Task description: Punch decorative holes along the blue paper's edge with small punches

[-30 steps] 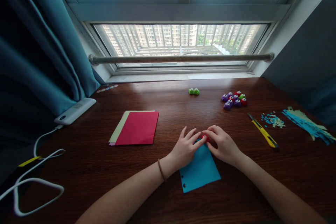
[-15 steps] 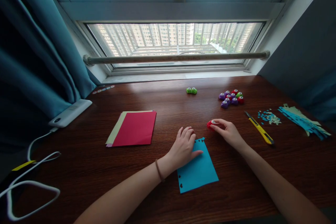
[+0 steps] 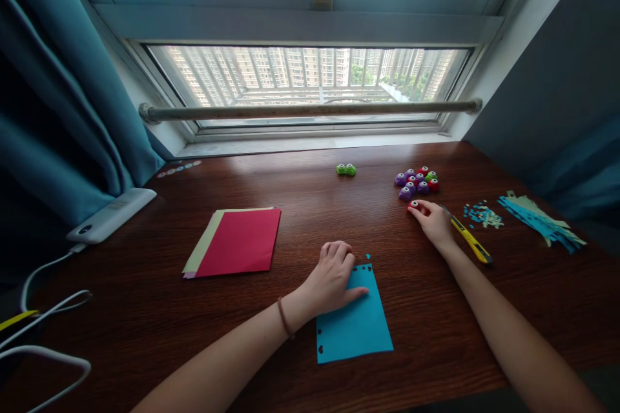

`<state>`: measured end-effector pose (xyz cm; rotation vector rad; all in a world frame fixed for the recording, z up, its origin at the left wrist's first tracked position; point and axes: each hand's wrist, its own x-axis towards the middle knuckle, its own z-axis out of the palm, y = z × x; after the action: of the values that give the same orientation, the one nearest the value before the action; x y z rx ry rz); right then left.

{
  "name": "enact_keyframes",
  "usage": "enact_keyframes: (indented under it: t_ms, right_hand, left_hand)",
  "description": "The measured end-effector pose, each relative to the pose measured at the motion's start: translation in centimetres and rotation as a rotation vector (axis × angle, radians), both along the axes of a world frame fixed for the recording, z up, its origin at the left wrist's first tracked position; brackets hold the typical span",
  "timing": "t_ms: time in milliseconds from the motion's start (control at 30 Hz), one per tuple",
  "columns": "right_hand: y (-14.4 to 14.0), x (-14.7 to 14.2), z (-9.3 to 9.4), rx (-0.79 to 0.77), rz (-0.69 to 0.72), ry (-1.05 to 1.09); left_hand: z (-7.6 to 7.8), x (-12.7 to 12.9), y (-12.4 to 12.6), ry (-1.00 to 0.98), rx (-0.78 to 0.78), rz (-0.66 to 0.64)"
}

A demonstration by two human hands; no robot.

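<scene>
Dark wooden surface (image 3: pixel 145 335) below a window, craft bits laid out.
Nearest, left hand (image 3: pixel 332 281) rested loosely curled, palm down, on blue paper sheet (image 3: pixel 356 329), holding nothing. Farther right, right hand (image 3: pixel 433 219) pinched a small red punch (image 3: pixel 413 205), set on the wood just short of the punch cluster (image 3: pixel 416 182); yellow knife (image 3: pixel 467 239) beside that hand. Red paper stack (image 3: pixel 237 242) lay left.

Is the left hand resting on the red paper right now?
No, the left hand lies on the blue sheet; the red paper sits apart, untouched.
</scene>
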<state>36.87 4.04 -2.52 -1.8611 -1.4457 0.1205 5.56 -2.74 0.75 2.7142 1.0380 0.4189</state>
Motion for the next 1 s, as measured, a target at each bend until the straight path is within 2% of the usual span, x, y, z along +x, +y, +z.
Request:
enact_keyframes:
  t_ms: [200,333,400,467,600,667,700,800,1000]
  right_hand:
    - [2.0,0.2,0.3,0.031,-0.080,-0.020]
    - [1.8,-0.1,0.4,0.060,-0.096,-0.008]
    - [1.1,-0.8,0.7,0.035,0.002,0.020]
    - [0.2,-1.9,1.3,-0.035,0.171,0.049]
    - [-1.3,-5.1,2.6,-0.248,0.681,0.119]
    - [-1.8,-6.5,3.2,-0.298,0.915,0.126]
    - [-2.0,-7.1,3.3,-0.298,0.988,0.109]
    - [-2.4,-8.0,3.5,-0.271,1.058,0.031]
    - [-2.6,-8.4,3.2,-0.242,1.056,-0.017]
  left_hand:
    - [-0.1,0.1,0.0,-0.004,0.004,-0.006]
    - [-0.1,0.0,0.0,-0.009,0.006,-0.003]
    - [0.0,0.0,-0.1,-0.012,0.006,-0.007]
    - [0.0,0.0,-0.1,-0.015,0.004,-0.010]
    - [0.1,0.0,-0.1,-0.012,0.000,-0.011]
    - [0.2,0.0,-0.1,-0.008,0.001,-0.010]
    - [0.2,0.0,-0.1,-0.007,0.003,-0.009]
    - [0.3,0.0,-0.1,-0.013,0.004,-0.007]
    - [0.3,0.0,-0.1,-0.022,0.000,-0.009]
